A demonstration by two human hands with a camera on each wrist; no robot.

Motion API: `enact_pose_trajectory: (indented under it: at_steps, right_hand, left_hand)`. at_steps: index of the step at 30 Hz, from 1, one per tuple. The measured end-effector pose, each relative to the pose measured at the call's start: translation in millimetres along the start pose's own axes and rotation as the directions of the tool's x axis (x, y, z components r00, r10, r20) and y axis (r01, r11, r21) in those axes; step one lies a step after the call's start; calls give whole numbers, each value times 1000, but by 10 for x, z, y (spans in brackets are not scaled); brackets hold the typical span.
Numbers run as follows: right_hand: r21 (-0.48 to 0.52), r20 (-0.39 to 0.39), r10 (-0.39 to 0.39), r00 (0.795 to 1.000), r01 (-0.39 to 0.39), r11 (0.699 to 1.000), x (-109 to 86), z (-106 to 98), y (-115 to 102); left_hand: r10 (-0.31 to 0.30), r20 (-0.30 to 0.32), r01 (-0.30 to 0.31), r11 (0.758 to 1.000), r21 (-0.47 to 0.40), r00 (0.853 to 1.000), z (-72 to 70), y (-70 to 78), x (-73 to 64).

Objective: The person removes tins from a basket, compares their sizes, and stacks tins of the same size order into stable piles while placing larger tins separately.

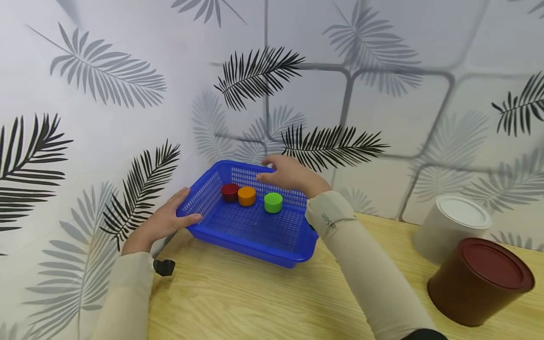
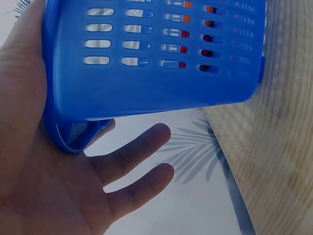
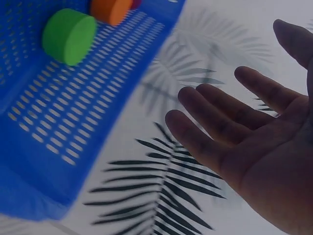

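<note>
A blue plastic basket [image 1: 250,248] with slotted walls sits on the table against the wall. Inside stand a dark red cup [image 1: 230,192], an orange cup [image 1: 246,196] and a light green cup [image 1: 273,202] in a loose row. My left hand [image 1: 163,221] is at the basket's left end, its palm against the rim and its fingers extended, as the left wrist view shows. Above the basket's back rim hovers my right hand [image 1: 293,174], holding nothing. In the right wrist view its fingers [image 3: 200,139] are spread and apart from the basket.
A white lidded can [image 1: 450,229] stands on the right by the wall. In front of it is a brown can [image 1: 480,281] with a dark red lid. Leaf-patterned covering [image 1: 297,28] lines the wall right behind the basket. The table [image 1: 255,302] has a wood-grain surface.
</note>
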State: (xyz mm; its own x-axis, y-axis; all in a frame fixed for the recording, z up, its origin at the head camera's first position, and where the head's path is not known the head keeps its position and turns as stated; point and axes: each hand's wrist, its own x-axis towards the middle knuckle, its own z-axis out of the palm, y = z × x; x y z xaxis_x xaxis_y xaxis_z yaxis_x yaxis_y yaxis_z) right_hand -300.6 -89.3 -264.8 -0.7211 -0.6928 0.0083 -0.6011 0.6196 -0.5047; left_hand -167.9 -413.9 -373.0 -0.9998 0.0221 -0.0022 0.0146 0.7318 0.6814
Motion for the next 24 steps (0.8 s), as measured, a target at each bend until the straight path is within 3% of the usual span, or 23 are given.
enact_pose_trajectory:
  at_steps: [7,13,16,20,24]
  right_hand:
    - [-35,111,102,989,-99,994,339,270,231]
    - [-36,219,221,950,-218,975,407,553,345]
    - [-109,210,243,947,-224,968,407,652,370]
    - [-208,165,224,961,-188,960,430,712,392]
    - [-219,165,245,955,-207,954,458,713,401]
  left_hand:
    - [4,-2,-4,1000,1,1000,-7,-17,11]
    - [-4,3,4,1000,-2,1000,24,-41,-7]
    - [-8,8,8,1000,3,1000,55,-42,9]
    - [-17,19,16,1000,6,1000,50,-23,38]
    - [-12,15,11,1000,9,1000,14,-7,72]
